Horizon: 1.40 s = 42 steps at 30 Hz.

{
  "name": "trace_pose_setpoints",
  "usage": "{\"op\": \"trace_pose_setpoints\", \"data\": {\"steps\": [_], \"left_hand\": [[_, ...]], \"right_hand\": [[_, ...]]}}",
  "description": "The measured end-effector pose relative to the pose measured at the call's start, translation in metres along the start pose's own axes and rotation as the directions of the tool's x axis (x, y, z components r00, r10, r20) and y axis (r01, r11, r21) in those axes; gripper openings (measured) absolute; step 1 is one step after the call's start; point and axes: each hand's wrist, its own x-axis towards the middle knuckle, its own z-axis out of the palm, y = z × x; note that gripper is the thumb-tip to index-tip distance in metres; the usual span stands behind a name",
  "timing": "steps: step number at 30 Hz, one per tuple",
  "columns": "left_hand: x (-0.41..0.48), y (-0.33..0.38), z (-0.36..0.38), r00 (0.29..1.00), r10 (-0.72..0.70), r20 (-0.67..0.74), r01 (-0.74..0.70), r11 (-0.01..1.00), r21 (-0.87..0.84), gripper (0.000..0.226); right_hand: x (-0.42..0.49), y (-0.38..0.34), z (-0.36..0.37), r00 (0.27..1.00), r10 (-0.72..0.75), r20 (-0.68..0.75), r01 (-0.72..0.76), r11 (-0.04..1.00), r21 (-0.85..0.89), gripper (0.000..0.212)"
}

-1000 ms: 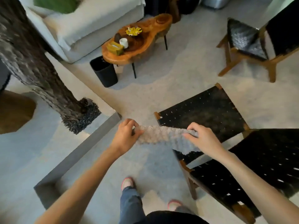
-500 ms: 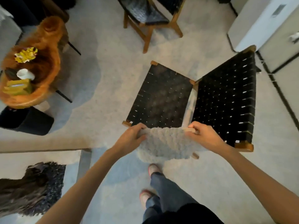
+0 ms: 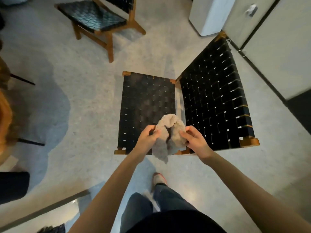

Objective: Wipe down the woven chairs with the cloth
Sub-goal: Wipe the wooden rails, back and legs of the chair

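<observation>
Holding: both hands have the cloth (image 3: pixel 168 137), a fluffy grey-brown one, bunched up between them.
Left grip: the left hand (image 3: pixel 147 137) pinches the cloth's left side with its fingers and thumb.
Right grip: the right hand (image 3: pixel 196 140) has its fingers curled on the cloth's right side.
Cloth's place: over the near edge of the near chair (image 3: pixel 146 98), close to the corner by the chair's back (image 3: pixel 215 98). One end hangs down past the wooden edge. I cannot tell if the cloth touches the seat.
Near chair: black woven strips on a brown wood frame. The back is on the right side of the seat, with little bright gaps in the weave.
Far chair: the far chair (image 3: pixel 94 14) is the same kind and sits well apart, at the top left.
Floor: the floor (image 3: pixel 87 78) is pale and speckled, with a big grey-blue patch on the left.
Room: a white box (image 3: pixel 212 14) is near the top of the chair's back. Beside it is a pale door with a small shiny handle (image 3: pixel 251 10).
Person: blue jeans (image 3: pixel 168 199) and one pale shoe (image 3: pixel 159 178) with a red edge.
Cut off: an orange-brown wooden worktop (image 3: pixel 5 113) shows only a blurry bit at the left edge, with a black bin (image 3: pixel 13 185) below it.
Hidden: the seat's near right corner is behind the cloth and the right hand.
Hard to see: a dark lumpy shape in the bottom left corner.
</observation>
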Motion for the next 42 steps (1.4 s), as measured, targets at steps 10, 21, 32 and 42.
{"op": "trace_pose_setpoints", "data": {"steps": [10,21,32,42], "left_hand": [[0.045,-0.005,0.002,0.993,-0.102,0.058,0.103,0.995,-0.006,0.036],[0.108,-0.041,0.001,0.976,0.136,0.172,-0.171,0.963,0.208,0.032],[0.237,-0.154,0.11,0.915,0.385,0.124,-0.402,0.899,0.172,0.033],[0.355,-0.21,0.216,0.837,0.519,-0.173,-0.529,0.848,-0.017,0.029]], "right_hand": [[-0.018,0.02,0.039,0.999,-0.007,-0.044,-0.001,0.981,-0.195,0.028],[-0.012,0.099,0.021,0.731,0.002,-0.682,-0.063,0.996,-0.064,0.023],[0.116,0.255,-0.05,0.59,0.06,-0.805,0.015,0.996,0.085,0.074],[0.218,0.332,-0.092,0.226,-0.344,-0.911,0.469,0.859,-0.208,0.073]]}}
